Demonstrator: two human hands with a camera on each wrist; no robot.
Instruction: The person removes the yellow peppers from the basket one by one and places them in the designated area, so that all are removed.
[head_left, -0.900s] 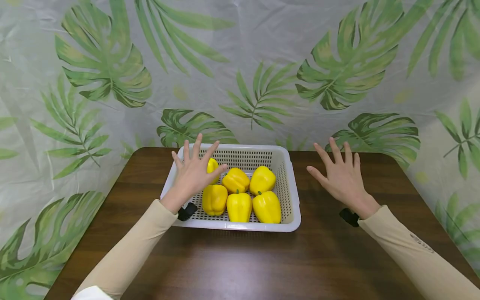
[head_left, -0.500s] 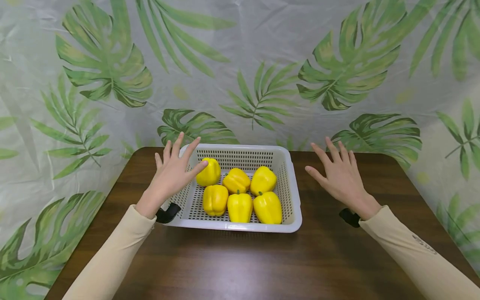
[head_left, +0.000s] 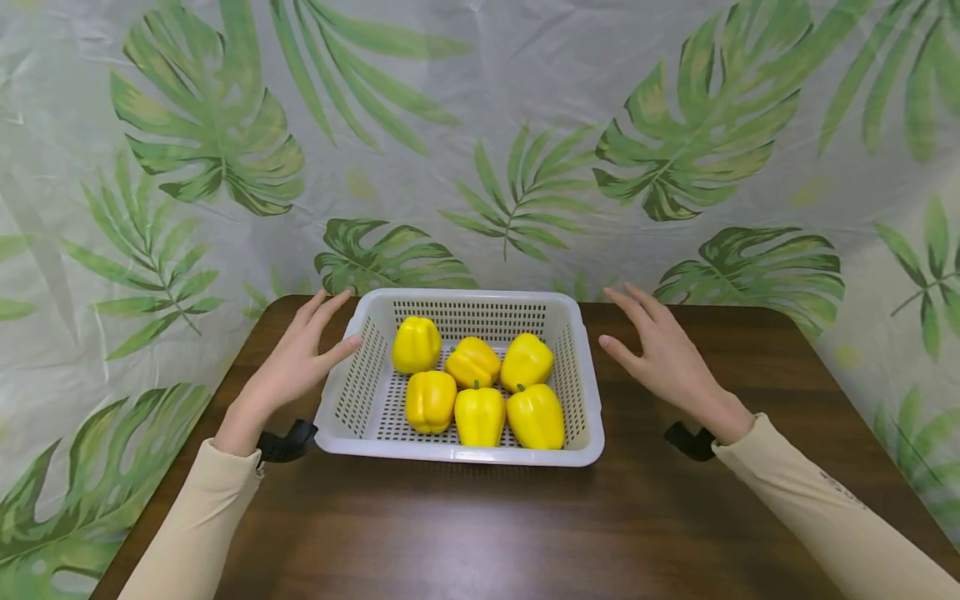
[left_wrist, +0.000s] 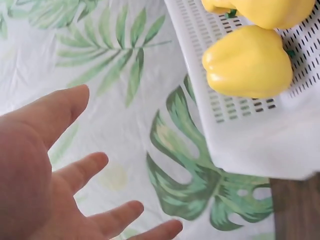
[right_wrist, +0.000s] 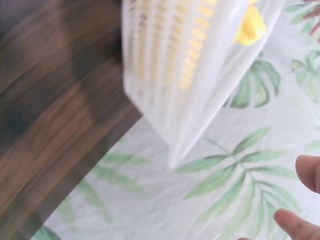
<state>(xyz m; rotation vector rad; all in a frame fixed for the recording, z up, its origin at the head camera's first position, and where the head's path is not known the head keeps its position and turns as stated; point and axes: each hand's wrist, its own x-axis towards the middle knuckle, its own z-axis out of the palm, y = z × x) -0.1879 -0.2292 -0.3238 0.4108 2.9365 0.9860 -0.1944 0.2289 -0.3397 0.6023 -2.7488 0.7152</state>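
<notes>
A white perforated plastic basket (head_left: 457, 454) stands on the table with several yellow bell peppers (head_left: 480, 415) inside, some with green stems showing. Off its left side hovers my left hand (head_left: 288, 362), fingers extended and thumb spread toward the rim. On the opposite side my right hand (head_left: 667, 358) is held the same way, a small gap from the rim. Neither hand holds anything. In the left wrist view, a bell pepper (left_wrist: 247, 62) lies inside the basket, apart from my fingers. The right wrist view has the basket's outer wall (right_wrist: 160, 65), with only a few fingertips at the edge.
Dark brown wood makes up the tabletop (head_left: 480, 533), which reaches in front of and beside the basket. A pale cloth backdrop (head_left: 525, 125) printed with green leaves hangs right behind the table's far edge.
My left hand has moved left and slightly down from over the basket to outside its left side. My right hand has turned and shifted slightly left toward the basket. Basket and peppers stay put.
</notes>
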